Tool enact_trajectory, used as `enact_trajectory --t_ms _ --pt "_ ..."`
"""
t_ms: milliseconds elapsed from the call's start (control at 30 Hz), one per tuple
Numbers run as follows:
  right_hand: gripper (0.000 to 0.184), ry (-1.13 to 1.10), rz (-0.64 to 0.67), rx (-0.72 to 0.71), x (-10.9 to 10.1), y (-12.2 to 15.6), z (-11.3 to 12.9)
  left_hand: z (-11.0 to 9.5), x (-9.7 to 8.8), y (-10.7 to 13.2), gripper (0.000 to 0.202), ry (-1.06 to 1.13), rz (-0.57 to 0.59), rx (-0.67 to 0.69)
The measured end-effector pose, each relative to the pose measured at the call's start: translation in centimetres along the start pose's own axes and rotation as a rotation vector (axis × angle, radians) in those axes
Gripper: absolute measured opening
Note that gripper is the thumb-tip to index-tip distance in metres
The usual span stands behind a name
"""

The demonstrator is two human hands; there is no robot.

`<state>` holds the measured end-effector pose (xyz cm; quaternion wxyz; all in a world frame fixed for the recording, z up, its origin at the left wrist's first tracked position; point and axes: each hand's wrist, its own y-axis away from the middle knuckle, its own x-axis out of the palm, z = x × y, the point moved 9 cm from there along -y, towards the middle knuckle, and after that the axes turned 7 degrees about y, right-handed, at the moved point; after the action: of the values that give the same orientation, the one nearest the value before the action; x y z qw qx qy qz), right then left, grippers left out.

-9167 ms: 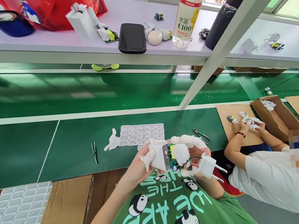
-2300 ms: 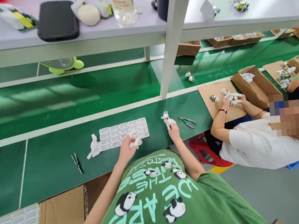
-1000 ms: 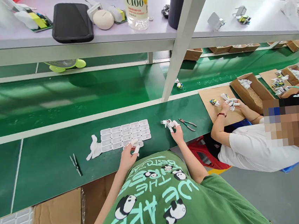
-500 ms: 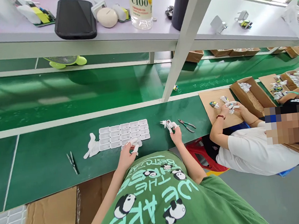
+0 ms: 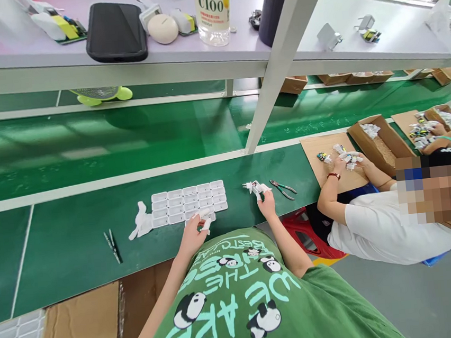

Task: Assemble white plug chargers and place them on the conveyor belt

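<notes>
My left hand (image 5: 195, 231), with white finger cots, rests at the near edge of a block of white charger shells (image 5: 188, 200) on the green bench; thumb and finger pinch at the nearest shell. My right hand (image 5: 267, 202) reaches forward on the bench, its fingers closed on a small white plug part (image 5: 252, 186) with metal prongs pointing left. Both arms stretch out from my green panda shirt.
Pliers (image 5: 283, 187) lie right of my right hand. Tweezers (image 5: 113, 246) and a white glove (image 5: 140, 225) lie left of the shells. A white post (image 5: 275, 63) rises to the shelf holding a bottle (image 5: 210, 8) and a black case (image 5: 116, 24). A co-worker (image 5: 377, 218) sits at right.
Almost nothing differs from the last second; both hands stay where they were. Nine seconds ago both hands held a charger assembly near my chest; they have since moved out to the bench.
</notes>
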<state>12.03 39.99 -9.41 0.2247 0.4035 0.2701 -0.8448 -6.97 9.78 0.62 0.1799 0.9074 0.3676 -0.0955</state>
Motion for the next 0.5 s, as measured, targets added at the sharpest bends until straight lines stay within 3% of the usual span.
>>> enact_trajectory --t_ms 233,400,500 --pt "0.034 0.013 0.084 -0.127 0.1 -0.6 1.5 -0.2 0.3 0.1 0.036 0.006 0.011 0.017" --pt "0.025 -0.026 0.069 0.003 -0.6 -1.8 1.6 0.0 0.6 -0.1 0.026 -0.014 0.028 0.013" --pt "0.022 -0.154 0.039 0.109 -2.3 -2.3 3.3 -1.2 0.7 0.0 0.027 -0.047 0.046 0.043"
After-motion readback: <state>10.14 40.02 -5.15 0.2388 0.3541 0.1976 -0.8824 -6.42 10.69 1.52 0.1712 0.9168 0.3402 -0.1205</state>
